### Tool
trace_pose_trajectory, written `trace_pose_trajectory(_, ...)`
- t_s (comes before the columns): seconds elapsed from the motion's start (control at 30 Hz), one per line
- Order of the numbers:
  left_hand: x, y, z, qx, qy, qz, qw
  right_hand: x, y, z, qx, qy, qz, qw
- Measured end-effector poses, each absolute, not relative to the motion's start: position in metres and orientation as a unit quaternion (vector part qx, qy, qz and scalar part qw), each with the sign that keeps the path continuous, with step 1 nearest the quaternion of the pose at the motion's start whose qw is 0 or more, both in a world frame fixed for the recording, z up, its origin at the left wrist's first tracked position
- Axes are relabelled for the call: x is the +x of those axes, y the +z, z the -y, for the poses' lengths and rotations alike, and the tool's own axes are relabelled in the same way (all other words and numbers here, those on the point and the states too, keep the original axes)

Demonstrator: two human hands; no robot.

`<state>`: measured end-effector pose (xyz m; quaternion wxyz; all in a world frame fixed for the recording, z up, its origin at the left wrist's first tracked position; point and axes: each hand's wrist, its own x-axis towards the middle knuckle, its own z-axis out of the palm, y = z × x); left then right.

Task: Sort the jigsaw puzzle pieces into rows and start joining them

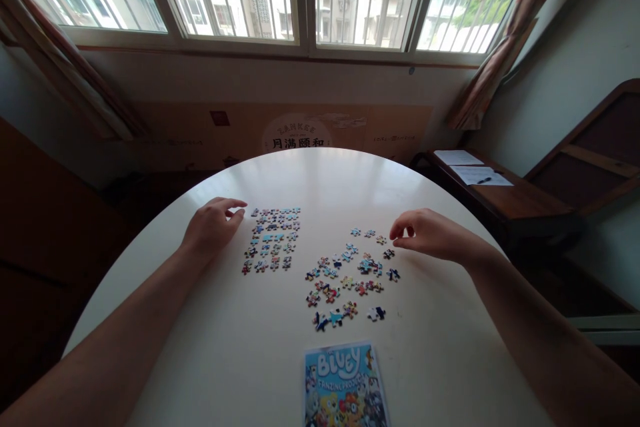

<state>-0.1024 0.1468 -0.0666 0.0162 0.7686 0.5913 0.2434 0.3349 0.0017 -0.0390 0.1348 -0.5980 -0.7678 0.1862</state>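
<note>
On a round white table (210, 320) lie two groups of small jigsaw pieces. My left hand (213, 225) rests beside the sorted grid of pieces (273, 239), fingers loosely curled, holding nothing I can see. My right hand (425, 235) hovers just right of the scattered loose pieces (350, 277), thumb and fingertips pinched together near a piece at the pile's upper right edge; whether a piece is in the pinch is unclear. A blue picture card marked Bluey (345, 387) lies at the near edge.
A dark wooden side table (505, 197) with papers and a pen (483, 175) stands to the right. A window with curtains runs behind the table. A printed cardboard panel (300, 130) leans against the wall below it.
</note>
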Motion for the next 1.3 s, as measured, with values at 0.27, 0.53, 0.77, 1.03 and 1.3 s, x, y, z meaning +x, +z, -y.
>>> trace_pose_trajectory(0.27,-0.103,-0.067,-0.147,0.767,0.243,-0.593,0.012,0.331,-0.038,-0.001,-0.524,0.255,0.803,0.123)
trace_pose_trajectory(0.53,-0.097,-0.059,-0.14,0.765,0.235,-0.599,0.027,0.333,-0.046,-0.007,-0.541,0.221,0.8,0.136)
trace_pose_trajectory(0.77,-0.099,-0.061,-0.142,0.758,0.248,-0.602,0.02,0.329,-0.033,0.003,-0.519,0.259,0.803,0.135)
trace_pose_trajectory(1.03,-0.099,-0.061,-0.142,0.757,0.236,-0.608,0.021,0.317,-0.032,0.012,-0.489,0.319,0.811,0.033)
trace_pose_trajectory(1.3,-0.1,-0.061,-0.143,0.76,0.229,-0.608,0.021,0.331,-0.03,0.005,-0.562,0.296,0.772,0.018)
